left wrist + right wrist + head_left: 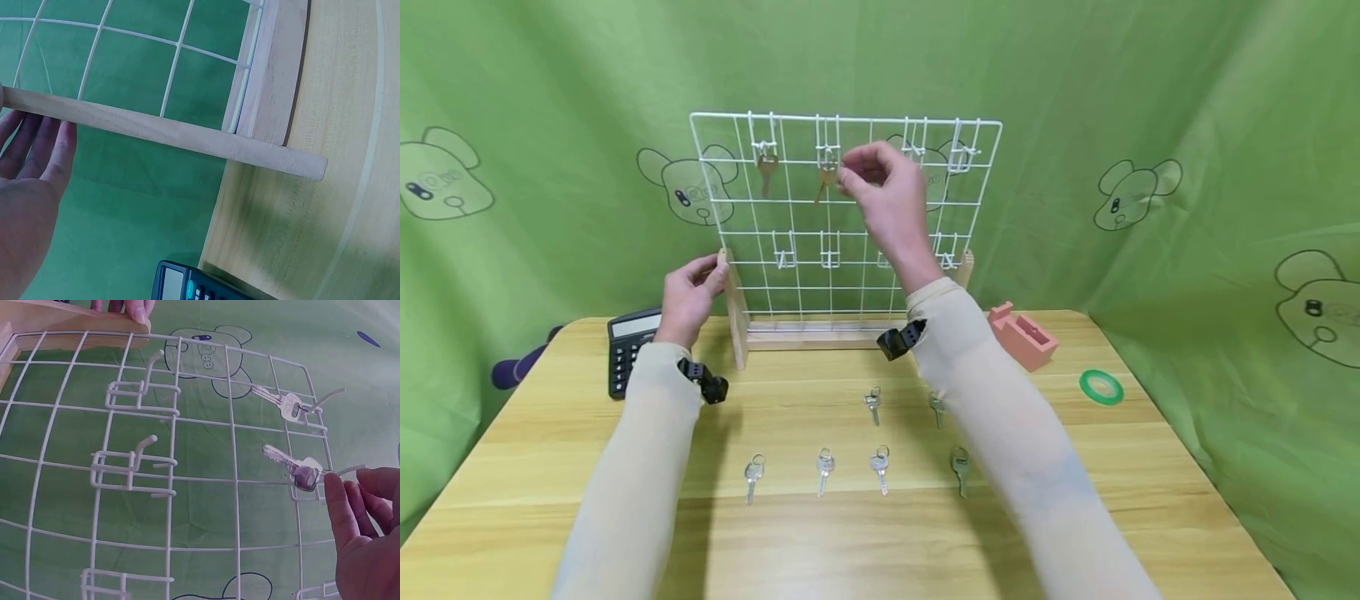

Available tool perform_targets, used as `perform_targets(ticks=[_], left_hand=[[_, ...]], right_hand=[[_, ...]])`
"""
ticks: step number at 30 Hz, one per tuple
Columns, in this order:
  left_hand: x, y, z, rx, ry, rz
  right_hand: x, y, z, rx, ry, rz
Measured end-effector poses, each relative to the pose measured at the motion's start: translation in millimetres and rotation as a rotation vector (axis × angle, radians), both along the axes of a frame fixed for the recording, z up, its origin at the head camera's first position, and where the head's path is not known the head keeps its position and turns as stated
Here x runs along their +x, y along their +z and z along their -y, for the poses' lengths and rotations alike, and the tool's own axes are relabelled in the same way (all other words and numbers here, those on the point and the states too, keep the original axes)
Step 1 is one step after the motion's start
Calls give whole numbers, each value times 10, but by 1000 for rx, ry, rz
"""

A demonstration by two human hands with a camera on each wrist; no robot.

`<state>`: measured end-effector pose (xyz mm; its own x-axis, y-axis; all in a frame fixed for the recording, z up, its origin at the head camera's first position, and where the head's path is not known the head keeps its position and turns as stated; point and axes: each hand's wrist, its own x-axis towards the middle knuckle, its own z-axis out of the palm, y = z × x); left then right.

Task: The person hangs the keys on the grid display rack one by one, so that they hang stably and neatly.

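Right hand point(887, 196) pinches key point(827, 178) on 2nd top hook of wire rack point(970, 217); key hangs blade down, long axis near vertical. Another key point(767, 172) hangs on hook beside it. Left hand point(688, 296), fingers relaxed, rests on rack's left wood post point(735, 308). Loose keys point(824, 468) lie on table point(1150, 467) in front of rack; calculator point(628, 348) left of it.
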<state>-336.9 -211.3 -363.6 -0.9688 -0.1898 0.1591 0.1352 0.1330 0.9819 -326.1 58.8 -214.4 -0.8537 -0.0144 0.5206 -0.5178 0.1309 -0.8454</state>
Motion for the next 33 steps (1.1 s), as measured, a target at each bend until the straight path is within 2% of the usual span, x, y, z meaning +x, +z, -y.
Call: perform_targets(ticks=[6,15,23,33], left_hand=[[-3,7,7,-5,-13,-19],[-3,-19,6,8,-12,-11],[-2,-26,16,-1,-17,-10],[-11,-19,17,5,-8,-6]], right_hand=[[123,-119,-80,48,60,14],[244,-366,-280,250,81,43],[393,-597,-450,449,53,46],[441,-901,-651,523,99,107]])
